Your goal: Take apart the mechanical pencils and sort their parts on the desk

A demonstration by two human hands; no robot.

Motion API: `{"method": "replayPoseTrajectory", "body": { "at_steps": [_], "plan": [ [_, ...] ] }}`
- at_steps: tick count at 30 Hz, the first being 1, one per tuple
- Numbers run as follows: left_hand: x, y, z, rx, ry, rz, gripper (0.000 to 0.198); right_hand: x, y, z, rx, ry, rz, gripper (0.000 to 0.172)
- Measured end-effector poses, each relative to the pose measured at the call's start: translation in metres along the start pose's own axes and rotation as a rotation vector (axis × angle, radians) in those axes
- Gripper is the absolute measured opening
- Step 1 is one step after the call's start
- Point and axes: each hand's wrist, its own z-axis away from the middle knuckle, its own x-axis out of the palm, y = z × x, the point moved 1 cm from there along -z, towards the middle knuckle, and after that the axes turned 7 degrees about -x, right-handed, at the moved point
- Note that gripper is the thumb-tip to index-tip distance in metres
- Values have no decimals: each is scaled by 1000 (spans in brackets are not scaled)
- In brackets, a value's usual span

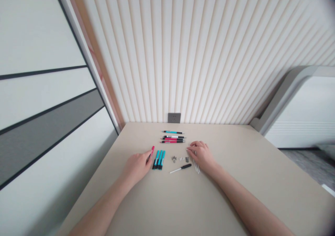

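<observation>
My left hand (140,164) is closed around a pink pen barrel (153,148), whose upper end sticks out past the fingers. Just right of it, turquoise pen barrels with black grips (159,159) lie side by side. My right hand (202,154) rests over thin white rods like pen refills (196,167), partly covering them. Its thumb and fingertips come together at the left; anything small between them is too unclear to name. Between the hands lie small metal parts (174,158), little clear and dark pieces (186,159), and a black-and-white pen-like piece (180,168).
Farther back on the beige table (162,201) lie a turquoise pen (172,132) and a group of white and pink pens (172,141). A dark wall socket (174,117) sits behind, on the ribbed wall. A white cabinet stands at the left, a padded headboard (300,103) at the right.
</observation>
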Motion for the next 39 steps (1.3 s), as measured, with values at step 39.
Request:
{"method": "replayPoseTrajectory", "body": {
  "at_steps": [39],
  "plan": [
    [1,3,-2,-32,-81,75,30,9,-5,-5,-59,41,-228,18]
  ]
}}
